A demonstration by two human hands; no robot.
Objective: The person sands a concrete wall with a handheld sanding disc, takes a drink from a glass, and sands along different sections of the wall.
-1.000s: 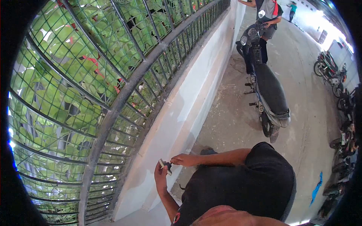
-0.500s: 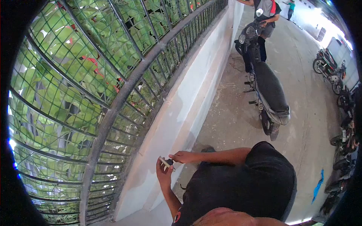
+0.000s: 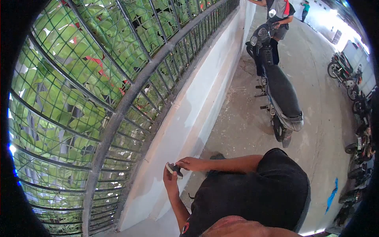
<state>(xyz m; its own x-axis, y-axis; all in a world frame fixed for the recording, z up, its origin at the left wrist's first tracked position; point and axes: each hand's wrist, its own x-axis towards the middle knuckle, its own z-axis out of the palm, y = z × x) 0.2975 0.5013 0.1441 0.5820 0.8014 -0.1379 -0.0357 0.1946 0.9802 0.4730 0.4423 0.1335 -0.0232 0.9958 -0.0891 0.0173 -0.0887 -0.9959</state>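
My left hand [image 3: 170, 183] grips a small flat object with a dark face and a pale edge [image 3: 175, 170], too small to name for sure. My right hand [image 3: 190, 163] is closed, its fingertips meeting the object's dark side from the right. Both hands are close together in front of the white low wall [image 3: 169, 158]. Whether my right fingers also grip the object is hard to see.
Above the wall runs a dark metal railing [image 3: 136, 89] with green mesh and leaves behind. A motorcycle [image 3: 282, 89] stands ahead, with another person [image 3: 281, 19] beside it. More motorcycles [image 3: 343, 73] line the right side. A blue strip [image 3: 331, 195] lies on the floor.
The small object has tilted in my left hand, so more of its dark face shows. My right hand has shifted slightly. The blue strip appears a little further left.
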